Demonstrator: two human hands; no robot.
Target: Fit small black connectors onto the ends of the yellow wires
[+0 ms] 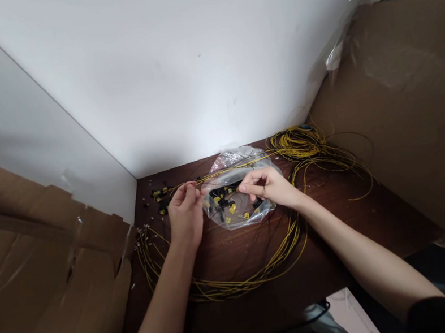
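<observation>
Thin yellow and black wires [240, 166] run across the table [219, 247] between the hands. The left hand [185, 201] is raised, thumb and fingertips pinched together; the right hand [267, 186] reaches in from the other side, palm down, fingers bent and thumb closed to the index finger. What exactly each pinches is too small to tell. Beneath them an open clear plastic bag [239, 222] holds small black and yellow connectors [232, 209]. Coiled yellow wire [296, 143] lies right of the bag.
</observation>
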